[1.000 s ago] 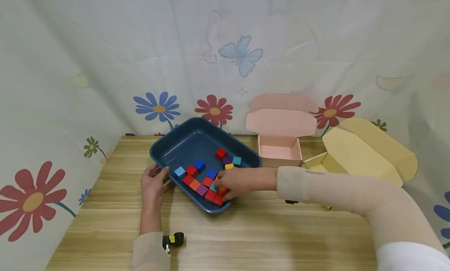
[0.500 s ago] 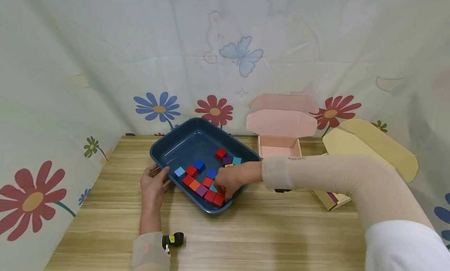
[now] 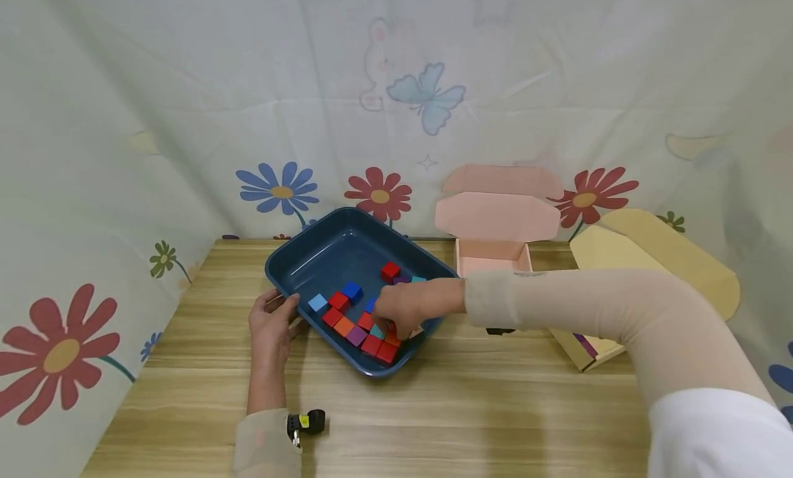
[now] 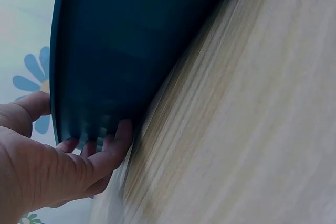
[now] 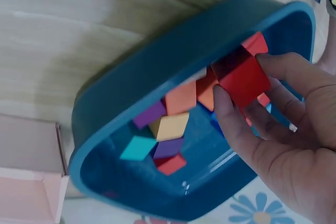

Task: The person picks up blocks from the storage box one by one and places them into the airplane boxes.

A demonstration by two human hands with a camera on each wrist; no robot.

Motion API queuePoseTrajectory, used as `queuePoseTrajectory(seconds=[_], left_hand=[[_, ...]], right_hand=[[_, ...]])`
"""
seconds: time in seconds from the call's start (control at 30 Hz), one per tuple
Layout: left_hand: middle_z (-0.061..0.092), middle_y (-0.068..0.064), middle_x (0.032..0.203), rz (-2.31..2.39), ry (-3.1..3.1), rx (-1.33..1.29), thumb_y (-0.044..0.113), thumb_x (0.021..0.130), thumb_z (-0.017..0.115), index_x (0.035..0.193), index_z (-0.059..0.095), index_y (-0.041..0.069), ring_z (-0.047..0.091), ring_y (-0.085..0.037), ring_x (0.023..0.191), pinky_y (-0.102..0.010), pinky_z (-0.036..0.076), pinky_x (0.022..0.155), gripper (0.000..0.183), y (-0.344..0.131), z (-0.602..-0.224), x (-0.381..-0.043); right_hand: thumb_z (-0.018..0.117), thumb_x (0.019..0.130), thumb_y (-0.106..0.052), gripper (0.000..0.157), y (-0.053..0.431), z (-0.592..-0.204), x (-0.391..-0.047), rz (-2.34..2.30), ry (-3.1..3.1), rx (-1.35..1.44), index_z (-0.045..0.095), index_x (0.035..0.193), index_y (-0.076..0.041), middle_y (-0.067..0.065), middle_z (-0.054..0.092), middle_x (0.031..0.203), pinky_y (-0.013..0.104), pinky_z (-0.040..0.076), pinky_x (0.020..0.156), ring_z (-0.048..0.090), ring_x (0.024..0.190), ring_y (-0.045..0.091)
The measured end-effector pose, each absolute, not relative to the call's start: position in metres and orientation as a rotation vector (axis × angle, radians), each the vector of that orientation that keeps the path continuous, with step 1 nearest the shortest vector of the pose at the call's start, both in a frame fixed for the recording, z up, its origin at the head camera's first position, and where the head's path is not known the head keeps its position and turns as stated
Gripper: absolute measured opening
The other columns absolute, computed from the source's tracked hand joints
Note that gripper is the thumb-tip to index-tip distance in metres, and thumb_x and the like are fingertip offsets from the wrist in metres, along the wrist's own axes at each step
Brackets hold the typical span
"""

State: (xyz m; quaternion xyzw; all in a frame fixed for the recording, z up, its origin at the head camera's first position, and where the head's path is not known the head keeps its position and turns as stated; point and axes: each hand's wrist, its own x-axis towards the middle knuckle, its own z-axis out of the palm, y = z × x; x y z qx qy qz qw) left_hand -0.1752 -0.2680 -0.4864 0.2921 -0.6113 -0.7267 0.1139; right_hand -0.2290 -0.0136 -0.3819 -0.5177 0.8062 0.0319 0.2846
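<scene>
A dark blue plastic tray (image 3: 334, 254) holds several small coloured cubes, gathered towards its near and right sides. My left hand (image 3: 270, 330) grips the tray's left side; in the left wrist view its thumb is at the rim and its fingers (image 4: 113, 150) lie against the outside below. The tray stands tilted, with that side raised off the table. Over the near right part of the tray, my right hand (image 3: 403, 309) pinches a red cube (image 5: 247, 80) between thumb and fingers. Orange, yellow, teal and purple cubes (image 5: 169, 148) lie beneath and beside it in the right wrist view.
At the back right stands a pink cardboard box (image 3: 495, 216) with its lid up. A yellow cardboard box (image 3: 626, 251), lid also up, sits right of it, partly hidden by my right sleeve (image 3: 557, 299). A patterned curtain (image 3: 347, 140) bounds the wood-grain table (image 3: 434, 423).
The right hand moved to the left and nearer over the tray, then rose slightly, baring an orange cube beneath it. The left hand and the tray stay in place.
</scene>
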Motion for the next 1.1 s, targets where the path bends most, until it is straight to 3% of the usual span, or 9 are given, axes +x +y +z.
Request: queuePoseTrajectory(seconds=[0.2, 0.47, 0.87, 1.1], left_hand=[[0.044, -0.01, 0.134, -2.125, -1.804, 0.874, 0.011, 0.097, 0.068, 0.15, 0.038, 0.007, 0.065, -0.018, 0.097, -0.035, 0.06, 0.076, 0.061, -0.269, -0.487, -0.174], [0.043, -0.009, 0.134, -2.131, -1.806, 0.893, 0.011, 0.097, 0.068, 0.151, 0.038, 0.008, 0.064, -0.017, 0.096, -0.036, 0.06, 0.078, 0.062, -0.27, -0.488, -0.174], [0.043, -0.007, 0.132, -2.146, -1.806, 0.883, 0.012, 0.098, 0.068, 0.151, 0.037, 0.01, 0.063, -0.016, 0.096, -0.034, 0.06, 0.08, 0.061, -0.269, -0.487, -0.171], [0.042, -0.011, 0.137, -2.162, -1.805, 0.862, 0.012, 0.097, 0.068, 0.152, 0.036, 0.009, 0.063, -0.019, 0.099, -0.034, 0.06, 0.081, 0.063, -0.269, -0.489, -0.173]], right_hand=[[0.077, 0.091, -0.01, 0.019, -0.001, -0.372, -0.237, 0.032, 2.211, -1.425, 0.075, 0.11, -0.008, 0.003, 0.07, 0.102, 0.02, 0.053, 0.07, 0.058, 0.085, 0.013], [0.075, 0.093, -0.017, 0.017, 0.022, -0.364, -0.25, -0.005, 2.287, -1.459, 0.078, 0.107, -0.009, 0.0, 0.074, 0.096, 0.022, 0.054, 0.072, 0.062, 0.081, 0.013], [0.067, 0.094, -0.011, 0.02, 0.062, -0.349, -0.266, -0.041, 2.366, -1.39, 0.075, 0.112, -0.009, 0.001, 0.071, 0.097, 0.024, 0.051, 0.069, 0.057, 0.08, 0.015], [0.069, 0.092, -0.011, 0.017, 0.089, -0.343, -0.269, -0.032, 2.499, -1.436, 0.079, 0.105, -0.009, 0.001, 0.075, 0.097, 0.029, 0.055, 0.077, 0.062, 0.079, 0.014]])
